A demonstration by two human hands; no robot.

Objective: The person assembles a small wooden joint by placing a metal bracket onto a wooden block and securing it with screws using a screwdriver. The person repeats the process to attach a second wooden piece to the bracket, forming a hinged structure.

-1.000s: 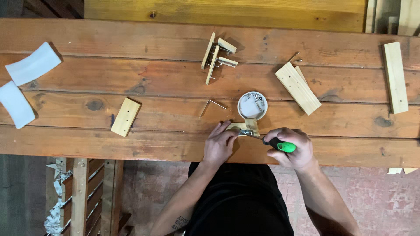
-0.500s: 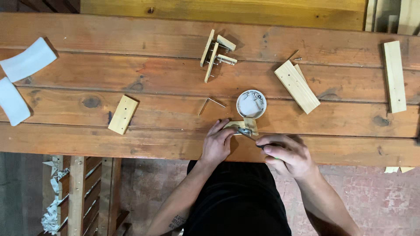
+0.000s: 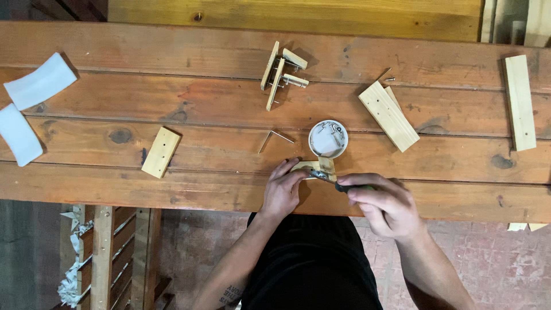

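My left hand presses down on a small pale wood piece near the front edge of the wooden workbench. My right hand grips a screwdriver whose metal tip touches that piece; its green handle is almost hidden in my fist. Just behind the piece stands a small round white dish with screws in it.
A bent hex key lies left of the dish. Loose wood blocks lie at left, right and far right. A partly built wooden assembly with screws sits at the back. Two white foam pieces lie far left.
My right hand has turned on the screwdriver, so the green handle seen a second ago is now covered. The left hand stays on the wood piece.
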